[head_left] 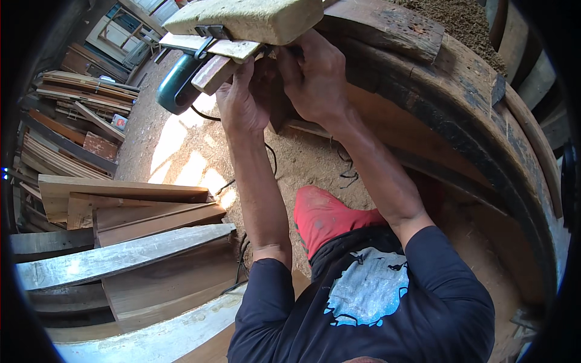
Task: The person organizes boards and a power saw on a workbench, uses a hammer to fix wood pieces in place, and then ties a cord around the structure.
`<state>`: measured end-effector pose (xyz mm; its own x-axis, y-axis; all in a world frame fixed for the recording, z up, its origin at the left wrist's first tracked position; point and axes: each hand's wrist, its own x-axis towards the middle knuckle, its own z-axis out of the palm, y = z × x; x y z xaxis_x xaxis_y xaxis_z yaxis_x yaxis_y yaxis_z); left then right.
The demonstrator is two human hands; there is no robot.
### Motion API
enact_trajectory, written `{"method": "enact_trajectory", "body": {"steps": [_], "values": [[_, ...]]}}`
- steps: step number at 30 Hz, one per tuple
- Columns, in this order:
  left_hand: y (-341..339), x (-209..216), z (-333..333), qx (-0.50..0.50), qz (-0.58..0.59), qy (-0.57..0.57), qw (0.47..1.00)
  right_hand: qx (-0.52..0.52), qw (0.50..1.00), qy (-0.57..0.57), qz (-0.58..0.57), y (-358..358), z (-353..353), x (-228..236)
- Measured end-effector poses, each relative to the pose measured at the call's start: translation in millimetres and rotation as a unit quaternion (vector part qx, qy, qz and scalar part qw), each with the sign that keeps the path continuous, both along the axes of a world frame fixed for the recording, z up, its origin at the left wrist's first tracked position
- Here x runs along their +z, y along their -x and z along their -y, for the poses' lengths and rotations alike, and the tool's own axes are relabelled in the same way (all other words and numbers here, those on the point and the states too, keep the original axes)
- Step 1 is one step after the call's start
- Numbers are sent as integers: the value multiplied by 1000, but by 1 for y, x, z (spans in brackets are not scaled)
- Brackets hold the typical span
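Note:
Both my arms reach forward to the edge of a wooden workbench (pixel 460 103). My left hand (pixel 245 106) is closed, thumb up, against a short wooden strip (pixel 216 74); what its fingers grip is hidden. To its right, my right hand (pixel 318 75) is curled under a thick, rounded wooden block (pixel 248 21), its fingertips out of sight. A thin board (pixel 209 45) lies beneath the block, with a dark metal clip at its edge. Beside the strip hangs a dark green power tool (pixel 175 88) with a loop handle, partly covered by the boards.
A dark cord (pixel 273 158) trails over the dusty floor (pixel 200 142). Boards and wooden panels (pixel 160 221) stand at the left, with stacked timber (pixel 88 91) behind them. A pale long plank (pixel 127 254) juts toward me. Sawdust (pixel 451 24) is heaped at the bench's far right.

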<state>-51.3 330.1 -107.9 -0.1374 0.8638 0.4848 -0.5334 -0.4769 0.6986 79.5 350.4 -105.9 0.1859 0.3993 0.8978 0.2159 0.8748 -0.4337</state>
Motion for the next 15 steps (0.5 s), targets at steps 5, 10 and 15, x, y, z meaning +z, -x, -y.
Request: {"method": "enact_trajectory", "body": {"steps": [5,10,15], "values": [[-5,-2,-2,-32,10,-45,998,0,1000,-8,14,12,-17,-1],[2,-12,-5,-57,45,-48,996,-35,999,22,4,15,-15,-1],[18,-26,-20,-75,41,-47,995,-63,998,-24,2,22,-18,-7]]}}
